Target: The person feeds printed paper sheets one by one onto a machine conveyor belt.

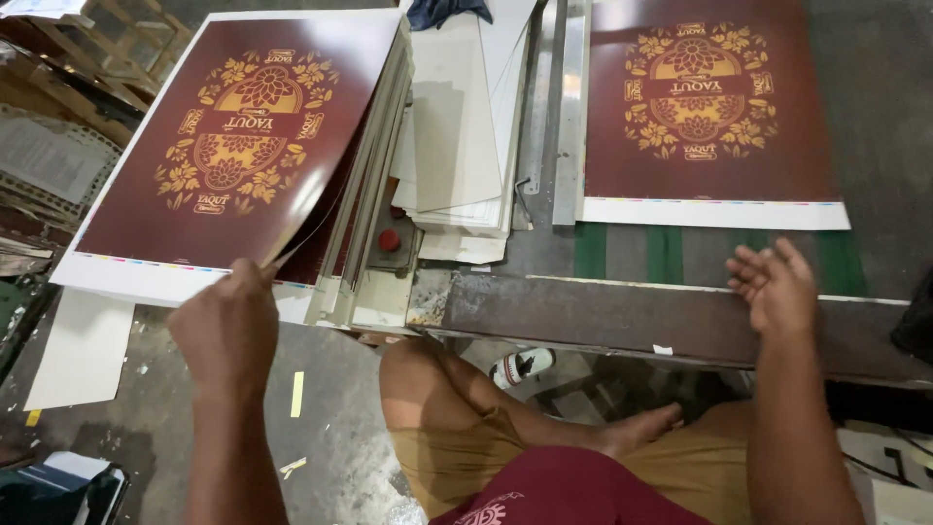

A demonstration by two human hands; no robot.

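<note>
A metal ruler [570, 117] and grey boards [457, 126] separate stack [364, 194] from the far-right sheet [709, 107]. My left hand [228, 326] pinches the stack's top sheet [233, 136], lifted; my right hand [777, 287] rests released on the table [603, 316].

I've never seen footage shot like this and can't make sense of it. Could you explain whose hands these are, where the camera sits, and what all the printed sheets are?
There is no machine doing the work here. One camera is worn on a person's head and looks down, so the two arms reaching in from the bottom are that person's own, and the bent knees below are theirs too.

The left hand pinches the near edge of the top printed sheet, dark red with a gold floral design, and lifts it off a stack of similar sheets on the left.

The right hand is open, holding nothing, at the edge of the dark worktable. A second matching sheet lies flat on that table, over green strips. Between the two lie plain white boards and a metal straightedge. Below is a floor littered with paper scraps.
</note>
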